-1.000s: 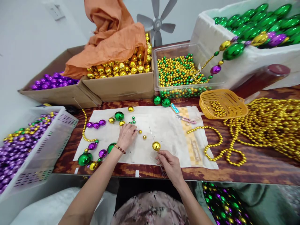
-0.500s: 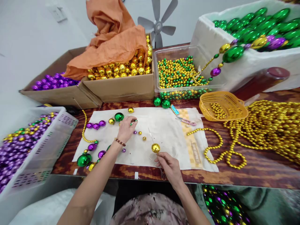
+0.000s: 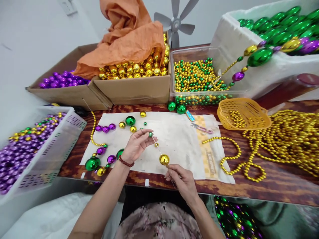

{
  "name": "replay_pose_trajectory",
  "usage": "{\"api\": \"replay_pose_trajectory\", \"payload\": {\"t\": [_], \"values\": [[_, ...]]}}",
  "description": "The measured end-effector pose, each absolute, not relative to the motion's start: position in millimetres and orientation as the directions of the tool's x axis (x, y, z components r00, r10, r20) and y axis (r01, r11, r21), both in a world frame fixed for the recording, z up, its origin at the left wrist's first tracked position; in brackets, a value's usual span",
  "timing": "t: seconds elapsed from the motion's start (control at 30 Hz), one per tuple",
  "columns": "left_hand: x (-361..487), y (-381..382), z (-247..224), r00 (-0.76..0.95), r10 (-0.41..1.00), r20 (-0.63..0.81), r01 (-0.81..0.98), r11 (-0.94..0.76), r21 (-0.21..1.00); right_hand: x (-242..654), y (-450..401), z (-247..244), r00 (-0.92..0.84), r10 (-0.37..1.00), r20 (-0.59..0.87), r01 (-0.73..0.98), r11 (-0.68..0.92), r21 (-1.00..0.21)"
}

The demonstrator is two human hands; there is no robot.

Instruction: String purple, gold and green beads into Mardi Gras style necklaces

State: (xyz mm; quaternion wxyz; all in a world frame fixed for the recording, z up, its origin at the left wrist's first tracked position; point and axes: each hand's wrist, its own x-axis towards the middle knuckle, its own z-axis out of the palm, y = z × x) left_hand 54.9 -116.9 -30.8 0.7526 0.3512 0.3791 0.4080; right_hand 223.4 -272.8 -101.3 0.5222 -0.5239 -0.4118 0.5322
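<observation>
Between thumb and fingertips my left hand (image 3: 136,146) pinches a small green bead (image 3: 151,134) at the upper tip of a long needle (image 3: 157,145). The needle slants down to a large gold bead (image 3: 164,160). Just below that bead, my right hand (image 3: 182,181) is closed on the needle's lower end, with thin thread by the fingers. A small gold bead (image 3: 157,144) lies behind the needle. Loose green, gold and purple beads, among them a big green one (image 3: 130,120), rest on the white cloth (image 3: 181,142) left of and beyond my left hand.
Behind the cloth stand cardboard boxes (image 3: 132,91) of beads and a clear bin (image 3: 209,93). Scissors (image 3: 199,127) lie at the cloth's right. An orange basket (image 3: 245,124) and heaped gold strands (image 3: 294,139) are farther right. A white crate (image 3: 50,166) is at left.
My left hand has come back toward me with the small green bead, bringing it to the needle tip. My right hand keeps its hold below the gold bead. The view has shifted slightly.
</observation>
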Motion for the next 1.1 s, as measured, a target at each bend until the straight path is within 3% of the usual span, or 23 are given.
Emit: {"api": "replay_pose_trajectory", "payload": {"t": [0.3, 0.5, 0.67, 0.93, 1.03, 1.1], "values": [[55.1, -116.6, -33.6, 0.355, 0.9, -0.255, -0.341, 0.378, 0.861, 226.0, -274.7, -105.0, 0.079, 0.984, -0.158, -0.14, -0.146, -0.979], [61.6, -125.8, -32.2, 0.361, 0.901, -0.24, -0.315, 0.36, 0.878, 223.8, -269.0, -107.8, 0.095, 0.956, -0.276, -0.218, -0.251, -0.943], [66.7, -139.1, -37.8, 0.41, 0.871, -0.272, -0.206, 0.378, 0.903, 218.8, -258.8, -104.1, 0.134, 0.944, -0.301, -0.266, -0.258, -0.929], [64.5, -140.8, -42.2, 0.422, 0.863, -0.277, -0.078, 0.339, 0.938, 219.4, -256.4, -100.0, 0.024, 0.934, -0.357, -0.355, -0.326, -0.876], [55.7, -130.7, -43.3, 0.418, 0.878, -0.234, 0.078, 0.222, 0.972, 221.6, -255.9, -102.3, 0.064, 0.927, -0.37, -0.345, -0.327, -0.88], [41.6, -115.6, -45.4, 0.29, 0.95, -0.114, 0.247, 0.041, 0.968, 223.5, -255.8, -103.9, 0.086, 0.924, -0.373, -0.349, -0.323, -0.88]]}}
